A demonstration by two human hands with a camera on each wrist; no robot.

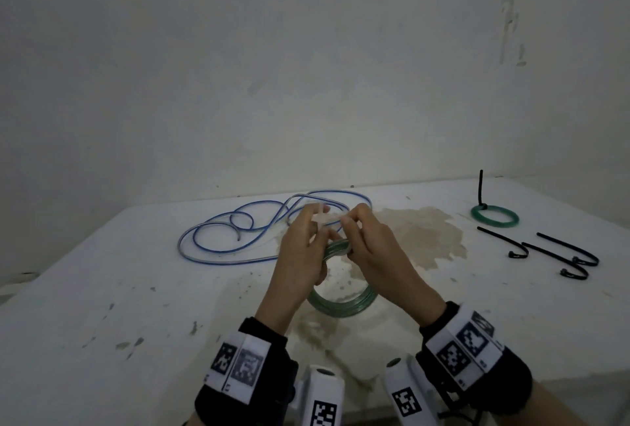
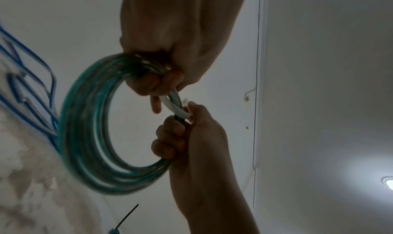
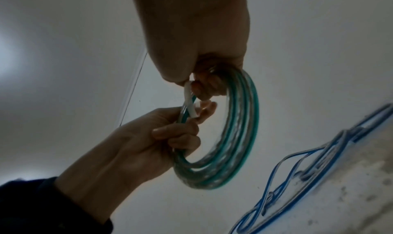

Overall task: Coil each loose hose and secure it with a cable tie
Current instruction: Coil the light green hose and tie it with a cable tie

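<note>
A green hose coil (image 1: 342,304) hangs upright above the white table (image 1: 119,289), gripped at its top by both hands. My left hand (image 1: 304,243) curls its fingers round the bundled turns (image 2: 85,128). My right hand (image 1: 366,241) curls round the same bundle (image 3: 240,136) and pinches a white cable tie (image 3: 189,101) that wraps the turns between the two hands. The white cable tie (image 2: 174,107) also shows in the left wrist view. Behind the hands a loose blue hose (image 1: 235,224) sprawls uncoiled on the table.
At the far right lies a small green coil (image 1: 495,216) bound with a black tie. Three loose black cable ties (image 1: 549,250) lie in front of it. A brown stain (image 1: 426,234) marks the table's middle. A wall stands close behind the table.
</note>
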